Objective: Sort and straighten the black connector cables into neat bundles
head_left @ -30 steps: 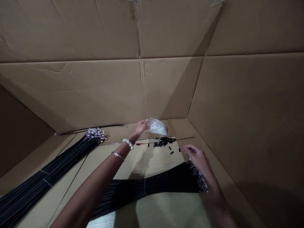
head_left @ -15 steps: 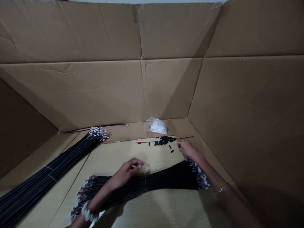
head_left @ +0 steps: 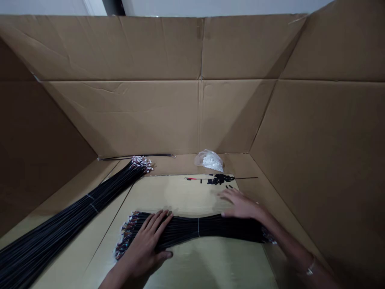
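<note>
Within cardboard walls (head_left: 120, 116): now lays spread left hand (head_left: 146, 243) on tied cable bundle (head_left: 185, 228) (bag (head_left: 212, 161) released), brings splayed right hand (head_left: 243, 205) nearer; apparently shifts work there.

The left hand (head_left: 147, 241) and right hand (head_left: 240, 204) are bare. Behind the right hand, 1 thin, silvery bracelet (head_left: 311, 265) circles the bare forearm (head_left: 287, 243), with a small brighter piece (head_left: 309, 272) on it.

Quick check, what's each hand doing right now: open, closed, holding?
Left hand: open, spread across the nearer black cable bundle.
Right hand: open, slightly blurred, at the bundle's right part; nothing visibly held, contact unclear.
</note>
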`<action>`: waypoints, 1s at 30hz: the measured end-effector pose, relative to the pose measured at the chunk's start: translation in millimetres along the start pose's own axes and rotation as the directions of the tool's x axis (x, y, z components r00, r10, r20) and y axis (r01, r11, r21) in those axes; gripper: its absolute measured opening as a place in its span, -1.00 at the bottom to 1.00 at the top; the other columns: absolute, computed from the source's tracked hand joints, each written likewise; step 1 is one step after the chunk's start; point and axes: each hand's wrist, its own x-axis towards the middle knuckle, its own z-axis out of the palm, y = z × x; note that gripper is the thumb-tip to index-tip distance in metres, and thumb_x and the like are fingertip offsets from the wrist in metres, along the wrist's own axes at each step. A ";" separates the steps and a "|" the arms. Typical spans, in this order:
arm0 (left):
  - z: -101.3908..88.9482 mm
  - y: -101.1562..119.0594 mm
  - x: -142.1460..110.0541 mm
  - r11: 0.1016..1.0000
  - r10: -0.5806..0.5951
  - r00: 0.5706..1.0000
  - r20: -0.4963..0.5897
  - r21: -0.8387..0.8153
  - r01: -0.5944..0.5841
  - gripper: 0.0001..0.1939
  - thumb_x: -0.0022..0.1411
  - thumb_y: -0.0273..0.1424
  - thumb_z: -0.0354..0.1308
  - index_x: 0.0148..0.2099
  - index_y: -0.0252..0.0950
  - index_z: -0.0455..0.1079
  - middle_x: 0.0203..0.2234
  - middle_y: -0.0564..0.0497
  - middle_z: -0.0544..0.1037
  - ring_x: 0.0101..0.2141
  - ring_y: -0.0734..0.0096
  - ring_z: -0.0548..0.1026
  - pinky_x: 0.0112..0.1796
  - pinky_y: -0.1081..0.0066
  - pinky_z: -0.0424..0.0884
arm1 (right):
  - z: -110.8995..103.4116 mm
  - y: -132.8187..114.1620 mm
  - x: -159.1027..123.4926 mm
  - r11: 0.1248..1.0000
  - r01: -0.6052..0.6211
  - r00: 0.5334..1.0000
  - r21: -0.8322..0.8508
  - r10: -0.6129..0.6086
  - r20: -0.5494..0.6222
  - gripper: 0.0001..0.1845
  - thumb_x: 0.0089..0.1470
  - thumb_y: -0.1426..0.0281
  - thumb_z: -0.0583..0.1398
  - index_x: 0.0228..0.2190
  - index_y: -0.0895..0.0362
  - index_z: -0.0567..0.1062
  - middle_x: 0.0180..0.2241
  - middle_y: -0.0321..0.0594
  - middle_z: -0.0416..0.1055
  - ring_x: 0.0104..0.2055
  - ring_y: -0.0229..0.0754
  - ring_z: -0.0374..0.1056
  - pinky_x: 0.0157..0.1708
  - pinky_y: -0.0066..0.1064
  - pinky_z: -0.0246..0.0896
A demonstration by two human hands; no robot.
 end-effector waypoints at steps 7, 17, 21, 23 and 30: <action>-17.7 31.9 46.7 0.998 0.022 0.963 0.267 0.050 -0.036 -0.18 -0.11 -0.42 0.23 0.26 -0.30 0.17 0.08 -0.23 0.41 0.06 -0.01 0.37 0.12 0.13 0.21 | 33.0 -83.0 -15.4 0.980 0.143 0.961 -0.139 -0.103 0.258 -0.04 -0.30 0.34 0.34 0.19 0.19 0.26 0.15 0.10 0.22 0.20 0.18 0.09 0.19 -0.06 -0.12; -5.9 32.8 78.9 0.986 0.039 0.935 0.351 0.140 -0.093 -0.45 -0.18 -0.53 0.18 -0.03 -0.33 0.29 -0.19 -0.22 0.54 -0.21 0.00 0.53 -0.18 0.19 0.43 | 67.6 -99.2 14.5 0.976 0.017 0.997 -0.218 0.000 0.077 -0.48 -0.16 0.48 0.23 -0.07 0.28 0.44 0.01 0.15 0.34 0.11 0.14 0.22 0.09 -0.16 0.04; -8.8 24.9 80.0 0.993 0.048 0.939 0.341 0.086 -0.082 -0.47 -0.13 -0.49 0.19 -0.02 -0.30 0.30 -0.20 -0.19 0.56 -0.20 0.01 0.54 -0.18 0.21 0.43 | 65.5 -95.2 16.1 0.984 0.026 0.997 -0.174 -0.012 0.080 -0.47 -0.19 0.43 0.26 -0.08 0.19 0.45 0.01 0.05 0.36 0.10 0.12 0.24 0.05 -0.18 0.09; -11.7 27.5 79.9 0.994 0.049 0.933 0.357 0.075 -0.081 -0.47 -0.12 -0.46 0.21 -0.01 -0.31 0.30 -0.16 -0.21 0.55 -0.17 -0.01 0.54 -0.17 0.20 0.43 | 64.6 -96.3 15.9 0.983 0.036 0.996 -0.179 -0.021 0.084 -0.47 -0.20 0.47 0.26 -0.08 0.18 0.45 0.01 0.03 0.38 0.10 0.11 0.25 0.03 -0.20 0.11; -2.5 51.2 89.0 0.983 0.053 0.926 0.373 0.145 -0.115 -0.36 -0.15 -0.51 0.21 0.06 -0.37 0.23 -0.18 -0.27 0.55 -0.18 -0.05 0.54 -0.19 0.17 0.43 | 62.0 -99.2 15.8 0.974 0.026 0.996 -0.225 -0.004 0.094 -0.48 -0.24 0.52 0.24 -0.12 0.23 0.46 -0.06 0.07 0.45 -0.01 0.14 0.35 -0.09 -0.23 0.14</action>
